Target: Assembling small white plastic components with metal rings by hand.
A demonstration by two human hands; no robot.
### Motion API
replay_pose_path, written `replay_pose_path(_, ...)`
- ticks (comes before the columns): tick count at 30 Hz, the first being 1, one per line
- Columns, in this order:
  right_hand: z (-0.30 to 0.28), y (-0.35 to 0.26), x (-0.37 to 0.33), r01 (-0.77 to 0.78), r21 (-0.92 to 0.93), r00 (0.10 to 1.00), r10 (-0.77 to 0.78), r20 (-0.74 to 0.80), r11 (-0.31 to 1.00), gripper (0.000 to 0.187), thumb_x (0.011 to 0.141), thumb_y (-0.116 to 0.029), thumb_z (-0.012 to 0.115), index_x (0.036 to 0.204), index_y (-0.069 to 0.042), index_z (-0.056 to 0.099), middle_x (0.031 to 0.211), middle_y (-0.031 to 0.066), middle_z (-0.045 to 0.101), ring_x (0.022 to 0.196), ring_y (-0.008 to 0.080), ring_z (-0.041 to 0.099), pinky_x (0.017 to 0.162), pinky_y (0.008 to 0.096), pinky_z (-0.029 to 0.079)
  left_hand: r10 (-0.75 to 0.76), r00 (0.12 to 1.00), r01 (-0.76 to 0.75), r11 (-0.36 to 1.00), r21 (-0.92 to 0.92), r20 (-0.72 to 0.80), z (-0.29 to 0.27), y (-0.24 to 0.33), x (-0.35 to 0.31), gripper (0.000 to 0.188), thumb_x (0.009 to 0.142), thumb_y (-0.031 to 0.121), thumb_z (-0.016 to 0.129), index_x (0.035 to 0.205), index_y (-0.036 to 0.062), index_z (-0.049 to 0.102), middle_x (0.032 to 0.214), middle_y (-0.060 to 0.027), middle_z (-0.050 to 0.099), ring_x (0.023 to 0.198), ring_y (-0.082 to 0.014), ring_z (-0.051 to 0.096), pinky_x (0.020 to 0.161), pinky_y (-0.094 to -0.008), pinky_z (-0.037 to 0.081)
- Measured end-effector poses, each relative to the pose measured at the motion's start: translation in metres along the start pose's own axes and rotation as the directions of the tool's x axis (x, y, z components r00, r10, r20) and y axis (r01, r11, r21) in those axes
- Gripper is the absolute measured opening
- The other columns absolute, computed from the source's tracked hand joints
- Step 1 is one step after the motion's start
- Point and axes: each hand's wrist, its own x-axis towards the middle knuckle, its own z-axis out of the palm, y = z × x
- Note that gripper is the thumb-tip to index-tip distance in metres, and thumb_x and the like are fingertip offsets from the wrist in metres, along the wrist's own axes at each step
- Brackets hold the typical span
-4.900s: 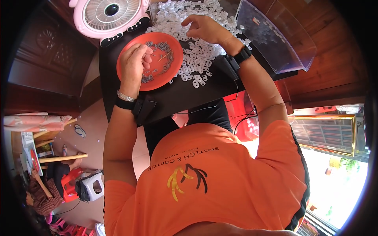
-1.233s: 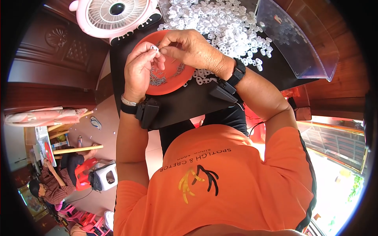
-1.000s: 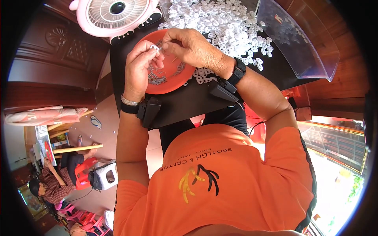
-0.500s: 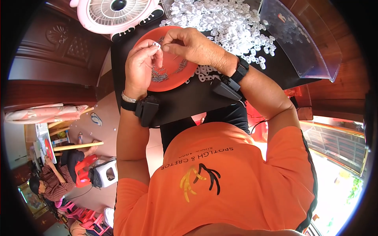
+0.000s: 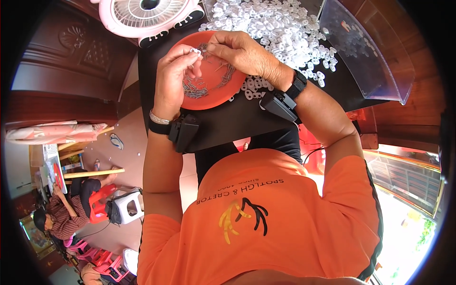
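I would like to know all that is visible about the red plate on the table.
The plate is round, orange-red and plastic-looking. It lies flat on the black table, with white pieces beside it on the right. Small grey pins lie in it, mostly toward its edge, along with a thin stick. The left hand and right hand are over it and hide part of it; whether either touches it, I cannot tell.

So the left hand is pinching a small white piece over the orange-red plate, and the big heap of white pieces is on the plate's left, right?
Not quite: the heap of white pieces lies to the right of the orange-red plate, as the head view shows. The left hand does pinch a small white piece over it.
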Motion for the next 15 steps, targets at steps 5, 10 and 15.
replay_pose_path(5, 0.002, -0.006, -0.002, -0.010, -0.045, 0.999, 0.009, -0.040, 0.999, 0.022, 0.096, -0.018, 0.051, 0.094, 0.001, 0.062, 0.078, 0.0003, 0.061, 0.074, 0.0069, 0.052, 0.070, 0.0235, 0.045, 0.135, 0.991, -0.136, 0.985, 0.105, 0.017, 0.002, -0.006, 0.002, 0.018, 0.086, 0.014, 0.053, 0.085, -0.0009, 0.062, 0.082, -0.0033, 0.060, 0.074, -0.0100, 0.054, 0.069, -0.0234, 0.039)
replay_pose_path(10, 0.002, -0.012, -0.004, -0.065, -0.223, 0.998, 0.069, 0.008, 0.973, 0.024, 0.095, -0.020, 0.052, 0.089, 0.001, 0.062, 0.076, 0.0010, 0.061, 0.073, 0.0075, 0.052, 0.069, 0.0240, 0.045, 0.041, 0.993, -0.062, 0.978, 0.198, 0.108, 0.003, -0.007, 0.000, 0.018, 0.086, 0.012, 0.051, 0.084, -0.0032, 0.060, 0.083, -0.0062, 0.060, 0.080, -0.0121, 0.054, 0.077, -0.0255, 0.040)
replay_pose_path(15, 0.005, -0.001, -0.001, 0.076, -0.057, 0.997, -0.074, 0.023, 0.996, 0.016, 0.093, -0.014, 0.054, 0.090, 0.000, 0.061, 0.077, 0.0001, 0.061, 0.075, 0.0074, 0.052, 0.071, 0.0240, 0.045, 0.080, 0.994, -0.072, 0.992, -0.108, 0.077, 0.000, -0.016, 0.003, 0.016, 0.086, 0.011, 0.053, 0.085, -0.0024, 0.061, 0.079, -0.0061, 0.061, 0.076, -0.0127, 0.056, 0.074, -0.0255, 0.042)
